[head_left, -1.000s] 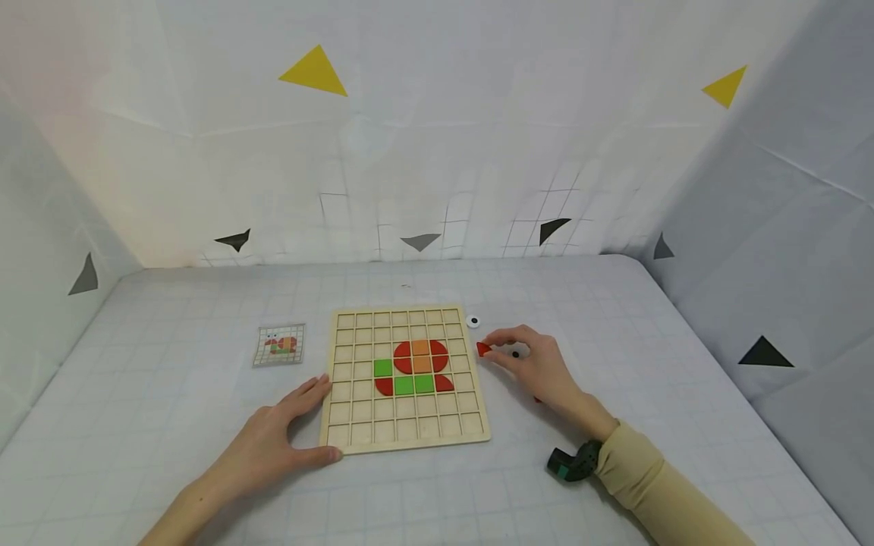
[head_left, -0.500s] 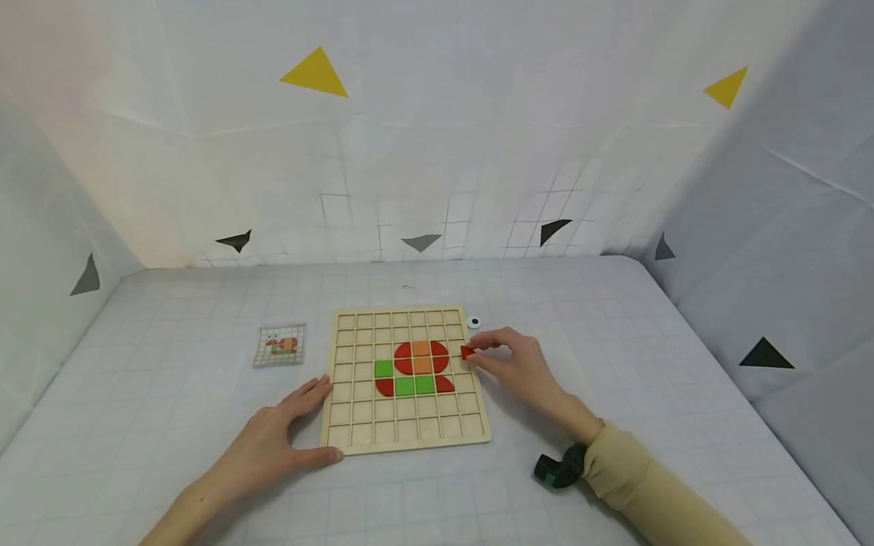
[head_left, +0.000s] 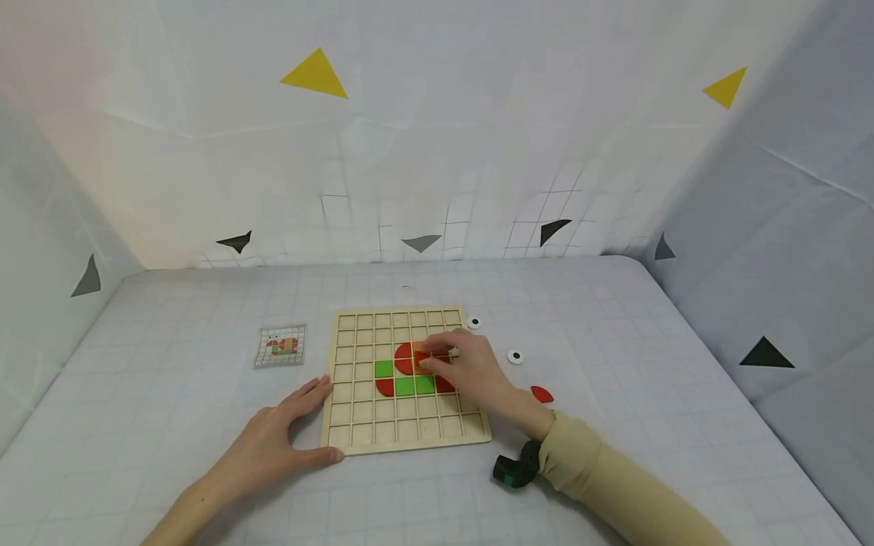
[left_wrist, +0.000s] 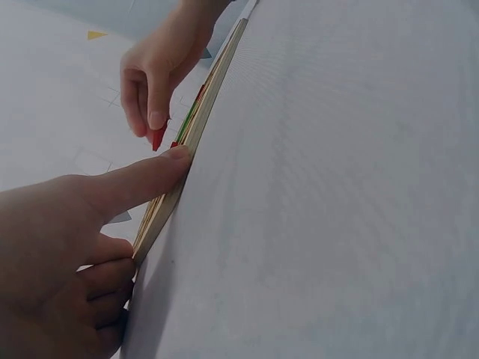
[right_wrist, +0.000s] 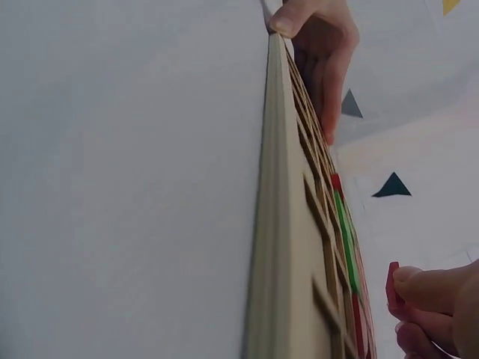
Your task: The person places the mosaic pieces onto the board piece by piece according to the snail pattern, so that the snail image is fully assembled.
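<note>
step: placing; your right hand (head_left: pixel 464 368) pinches a red piece (left_wrist: pixel 159 135) above the grid board (head_left: pixel 355 436) middle; left hand (head_left: pixel 273 444) fingers flat, steadying its corner; next: line up the cell

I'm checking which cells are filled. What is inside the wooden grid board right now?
Inside the wooden grid board lie red pieces, green squares and an orange piece. The right hand, pinching a red piece, covers the cells beneath it, so those cannot be read.

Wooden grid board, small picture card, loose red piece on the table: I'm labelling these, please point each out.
wooden grid board (head_left: pixel 410 438), head view, bare near rim.
picture card (head_left: pixel 281 346), head view, its middle.
loose red piece (head_left: pixel 542 394), head view, its middle.
</note>
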The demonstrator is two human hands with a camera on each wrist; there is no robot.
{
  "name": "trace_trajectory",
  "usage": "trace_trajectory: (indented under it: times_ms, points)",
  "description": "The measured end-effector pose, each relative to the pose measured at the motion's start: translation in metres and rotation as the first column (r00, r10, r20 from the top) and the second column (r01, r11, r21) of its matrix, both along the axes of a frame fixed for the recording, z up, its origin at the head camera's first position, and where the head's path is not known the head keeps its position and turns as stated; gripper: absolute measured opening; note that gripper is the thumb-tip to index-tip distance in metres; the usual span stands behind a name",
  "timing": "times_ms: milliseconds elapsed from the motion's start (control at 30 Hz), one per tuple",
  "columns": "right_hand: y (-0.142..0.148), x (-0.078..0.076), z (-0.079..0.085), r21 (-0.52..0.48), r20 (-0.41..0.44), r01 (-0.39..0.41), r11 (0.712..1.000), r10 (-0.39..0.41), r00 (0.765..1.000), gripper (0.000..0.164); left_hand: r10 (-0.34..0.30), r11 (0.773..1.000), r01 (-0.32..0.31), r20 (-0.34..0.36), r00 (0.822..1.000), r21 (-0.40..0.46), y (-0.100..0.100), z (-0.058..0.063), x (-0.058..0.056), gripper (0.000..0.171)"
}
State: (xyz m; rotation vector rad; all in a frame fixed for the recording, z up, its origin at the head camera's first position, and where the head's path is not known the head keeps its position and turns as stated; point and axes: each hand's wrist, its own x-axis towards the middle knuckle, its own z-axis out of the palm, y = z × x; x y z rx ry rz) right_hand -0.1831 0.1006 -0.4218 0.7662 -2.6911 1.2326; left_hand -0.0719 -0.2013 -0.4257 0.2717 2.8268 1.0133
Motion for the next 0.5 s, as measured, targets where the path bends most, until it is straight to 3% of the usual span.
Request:
trace_trajectory:
  times_ms: [267, 500]
  points:
    - [-0.024, -0.004, -0.001, -0.018, 0.019, -0.042, 0.999, 0.042, 0.999, 0.020, 0.000, 1.000, 0.000, 0.010, 1.000, -0.012, 0.000, 0.001, 0.000, 0.100]
    - [-0.043, -0.007, 0.010, -0.001, 0.014, -0.027, 1.000, 0.027, 1.000, 0.023, -0.004, 1.000, 0.004, 0.011, 1.000, -0.006, 0.000, 0.000, 0.001, 0.100]
